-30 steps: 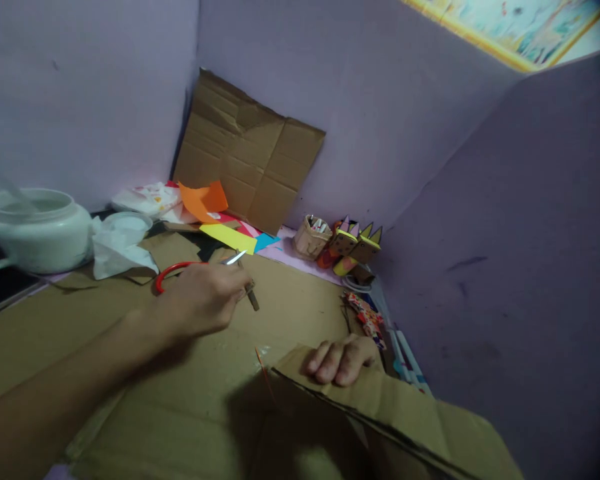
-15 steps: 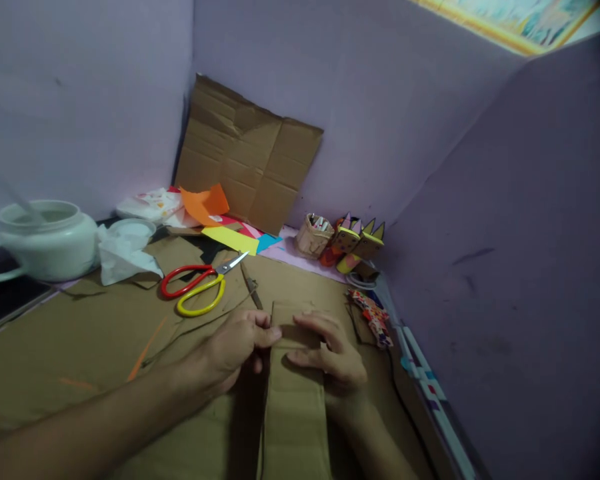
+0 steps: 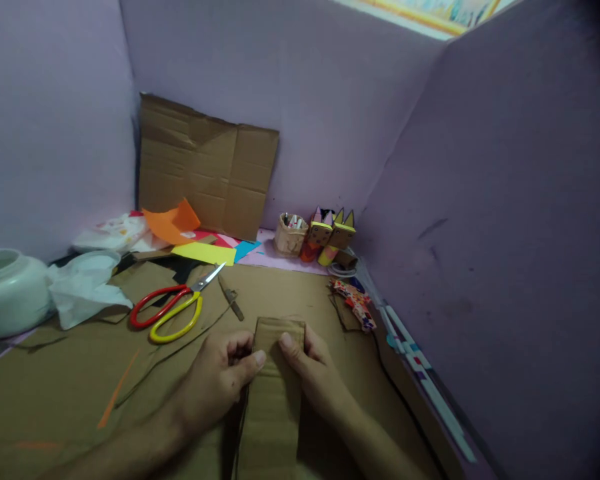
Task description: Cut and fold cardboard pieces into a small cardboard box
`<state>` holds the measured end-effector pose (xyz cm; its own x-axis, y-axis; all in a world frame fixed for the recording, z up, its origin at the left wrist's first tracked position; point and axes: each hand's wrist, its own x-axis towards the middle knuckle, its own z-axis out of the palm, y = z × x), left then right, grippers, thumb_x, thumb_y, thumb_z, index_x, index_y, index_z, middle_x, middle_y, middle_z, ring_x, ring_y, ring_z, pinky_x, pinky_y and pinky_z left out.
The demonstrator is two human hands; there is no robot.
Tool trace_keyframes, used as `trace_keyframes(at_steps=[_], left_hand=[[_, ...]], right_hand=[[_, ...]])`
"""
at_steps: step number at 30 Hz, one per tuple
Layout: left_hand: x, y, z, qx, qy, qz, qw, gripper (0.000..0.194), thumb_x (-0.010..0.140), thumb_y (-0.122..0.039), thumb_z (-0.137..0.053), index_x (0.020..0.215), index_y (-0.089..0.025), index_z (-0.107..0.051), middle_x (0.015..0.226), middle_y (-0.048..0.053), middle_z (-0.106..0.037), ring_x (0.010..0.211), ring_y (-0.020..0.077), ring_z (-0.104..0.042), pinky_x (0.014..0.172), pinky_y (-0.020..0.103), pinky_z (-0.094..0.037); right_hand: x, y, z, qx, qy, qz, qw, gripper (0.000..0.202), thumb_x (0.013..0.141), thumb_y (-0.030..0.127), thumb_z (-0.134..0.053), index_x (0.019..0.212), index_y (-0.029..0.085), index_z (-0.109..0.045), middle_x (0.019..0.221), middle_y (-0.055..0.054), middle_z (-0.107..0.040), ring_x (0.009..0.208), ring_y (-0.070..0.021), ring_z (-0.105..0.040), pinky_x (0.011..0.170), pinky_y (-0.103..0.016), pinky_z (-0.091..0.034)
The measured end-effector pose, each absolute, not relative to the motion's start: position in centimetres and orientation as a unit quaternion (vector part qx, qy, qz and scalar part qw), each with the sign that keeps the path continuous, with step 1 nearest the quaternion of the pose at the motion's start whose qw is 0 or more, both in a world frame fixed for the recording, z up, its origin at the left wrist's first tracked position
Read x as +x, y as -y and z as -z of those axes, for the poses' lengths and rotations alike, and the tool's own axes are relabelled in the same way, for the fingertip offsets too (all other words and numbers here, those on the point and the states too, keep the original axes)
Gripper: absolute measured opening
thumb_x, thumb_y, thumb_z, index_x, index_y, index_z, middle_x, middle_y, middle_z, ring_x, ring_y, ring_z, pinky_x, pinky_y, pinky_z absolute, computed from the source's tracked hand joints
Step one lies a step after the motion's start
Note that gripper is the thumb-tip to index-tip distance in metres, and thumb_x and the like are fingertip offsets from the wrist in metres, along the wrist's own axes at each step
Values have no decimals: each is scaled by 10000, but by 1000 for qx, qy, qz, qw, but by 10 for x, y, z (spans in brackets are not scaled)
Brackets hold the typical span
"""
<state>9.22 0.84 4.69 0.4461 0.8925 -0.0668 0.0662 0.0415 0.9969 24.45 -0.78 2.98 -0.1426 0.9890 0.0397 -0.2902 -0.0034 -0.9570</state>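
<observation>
A long folded strip of brown cardboard points away from me, its near end cut off by the bottom of the view. On its left edge my left hand is closed, thumb on top and fingers curled at the side. My right hand grips the right edge close to the far end, thumb pressed on the upper face and fingers hidden behind. Left of the hands lie scissors with one red and one yellow handle, blades apart. A narrow dark strip lies just beyond the cardboard.
A white pot and crumpled white paper sit at left. Coloured paper lies before a leaning cardboard sheet. A pen holder and two eared paper figures stand at the back. Purple walls enclose the table.
My right hand has gone from fingers spread over the strip to gripping its right edge. The left hand keeps its hold. The camera view has turned, shifting the scene leftward.
</observation>
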Motion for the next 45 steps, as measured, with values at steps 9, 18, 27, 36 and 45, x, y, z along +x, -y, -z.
trace_keyframes(at_steps=[9,18,27,36,45], left_hand=[[92,-8,-35,599,-383,-329,621,367,726,-509,-571,704,-143,-548,536,-41,-430,422,70,-342,378,182,-286],[96,0,-42,647,-385,-350,558,311,809,-458,-507,717,-162,-509,633,1,-494,571,126,-454,501,213,-364],[97,-1,-44,693,-364,-346,518,268,803,-391,-474,676,-155,-493,588,-29,-395,540,107,-360,484,217,-303],[100,-1,-41,704,-399,-355,467,275,763,-337,-476,553,-189,-377,520,-66,-292,485,83,-269,438,217,-217],[106,-12,-40,548,-407,-279,675,312,680,-452,-575,583,-179,-457,415,-80,-397,313,59,-315,317,185,-215]], right_hand=[[240,10,-32,-388,441,-592,551,317,759,469,-604,869,176,-553,780,-9,-605,703,-141,-573,658,-259,-468],[237,13,-39,-400,435,-563,577,290,754,443,-614,858,175,-571,751,-6,-629,669,-136,-574,664,-259,-465],[237,13,-33,-342,377,-654,559,284,679,412,-684,700,152,-572,614,9,-580,526,-113,-528,521,-223,-431],[239,9,-29,-338,351,-688,538,236,675,340,-694,702,112,-642,602,-40,-641,505,-126,-562,504,-232,-433],[243,-3,-33,-405,236,-705,533,192,647,281,-654,762,128,-652,596,-43,-670,563,-194,-630,586,-314,-505]])
